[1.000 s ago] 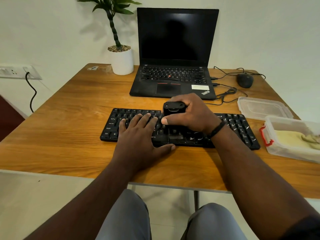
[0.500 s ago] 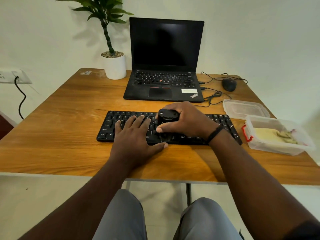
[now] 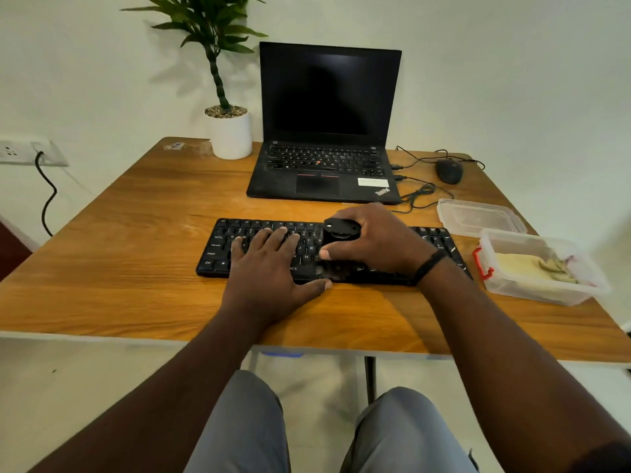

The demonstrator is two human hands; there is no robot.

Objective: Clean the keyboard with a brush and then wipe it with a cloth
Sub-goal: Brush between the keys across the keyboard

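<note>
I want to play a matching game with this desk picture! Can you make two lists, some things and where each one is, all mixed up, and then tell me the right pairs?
Things:
1. brush
2. plant pot
3. mouse
4. left hand

Places:
A. far right of the table, beside the laptop
B. lying flat on the keyboard's left half
C. gripped in the right hand
D. left of the laptop, at the table's back edge

Pairs: 1-C, 2-D, 3-A, 4-B
</note>
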